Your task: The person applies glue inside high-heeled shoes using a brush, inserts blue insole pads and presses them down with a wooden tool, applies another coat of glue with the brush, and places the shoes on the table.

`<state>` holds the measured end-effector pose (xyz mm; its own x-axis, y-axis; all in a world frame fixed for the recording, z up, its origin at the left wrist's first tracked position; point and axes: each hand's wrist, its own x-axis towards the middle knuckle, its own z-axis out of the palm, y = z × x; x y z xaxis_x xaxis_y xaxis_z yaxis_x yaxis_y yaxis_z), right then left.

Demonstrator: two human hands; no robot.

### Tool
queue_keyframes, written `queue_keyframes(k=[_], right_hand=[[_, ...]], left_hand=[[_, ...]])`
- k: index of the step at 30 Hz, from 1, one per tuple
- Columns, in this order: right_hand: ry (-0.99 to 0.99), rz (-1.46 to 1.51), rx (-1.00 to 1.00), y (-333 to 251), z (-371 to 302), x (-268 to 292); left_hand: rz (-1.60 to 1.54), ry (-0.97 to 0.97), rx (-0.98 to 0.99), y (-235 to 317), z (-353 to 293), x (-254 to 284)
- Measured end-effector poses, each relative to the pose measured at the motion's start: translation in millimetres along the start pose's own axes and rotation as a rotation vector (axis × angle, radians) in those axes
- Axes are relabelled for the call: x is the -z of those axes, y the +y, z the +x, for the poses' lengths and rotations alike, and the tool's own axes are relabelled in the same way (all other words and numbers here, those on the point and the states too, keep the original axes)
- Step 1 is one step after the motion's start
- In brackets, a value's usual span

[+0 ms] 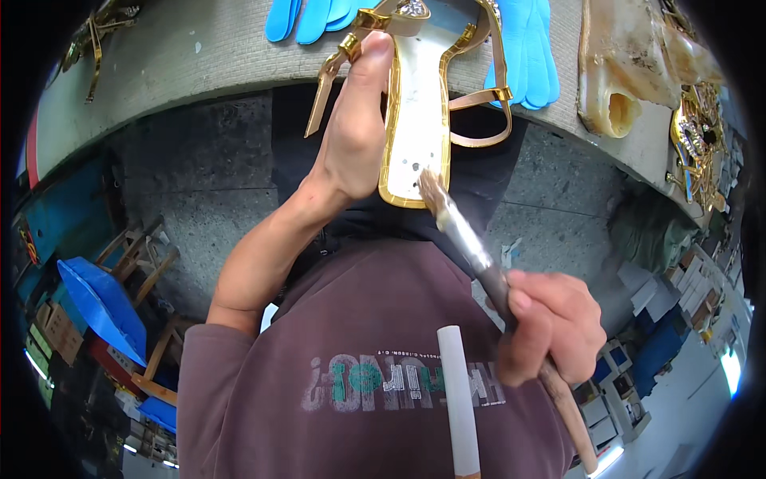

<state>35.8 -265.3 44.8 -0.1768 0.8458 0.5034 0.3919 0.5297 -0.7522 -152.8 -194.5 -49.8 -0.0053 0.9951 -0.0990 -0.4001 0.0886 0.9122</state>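
Sandal (416,112) up in the air before the wearer's lap, heel end nearest the body, far end over the bench (215,56); can't tell if it rests there. Left hand (359,132) wrapped on its left edge, thumb up by a gold buckle. Right hand (558,323) closed round the brush (463,233), bristles at the heel end, touching or nearly so.

Handling, my guess: light; sole fairly stiff, straps (318,102) limp and apt to flop in the way. White face may be slick or tacky if wet. Sparkling ornament (412,9) looks the fragile part. Best hold: the narrow waist, by the gold-trimmed edges, fingers off the white.

Writing: big pale and green print (399,387) across the shirt (335,303), upside down from here. On the sandal, dark specks near the heel, no label made out.
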Motion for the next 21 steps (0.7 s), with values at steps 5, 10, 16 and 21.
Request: queue_keyframes(k=[5, 10, 16, 21], right_hand=[[0.172, -0.269, 0.428, 7.7, 26.5, 38.5], [0.564, -0.178, 0.144, 31.1, 119.1, 105.8], [-0.534, -0.557, 0.198, 89.4, 166.4, -82.5], [-0.699, -0.714, 0.122, 108.6, 238.4, -163.7]], left_hand=[[-0.199, -0.027, 0.08, 17.6, 3.3, -1.9], [-0.597, -0.059, -0.317, 50.5, -18.8, 55.6], [-0.442, 0.271, -0.654, 133.4, -51.9, 117.3], [-0.447, 0.559, -0.596, 129.2, -79.3, 126.0]])
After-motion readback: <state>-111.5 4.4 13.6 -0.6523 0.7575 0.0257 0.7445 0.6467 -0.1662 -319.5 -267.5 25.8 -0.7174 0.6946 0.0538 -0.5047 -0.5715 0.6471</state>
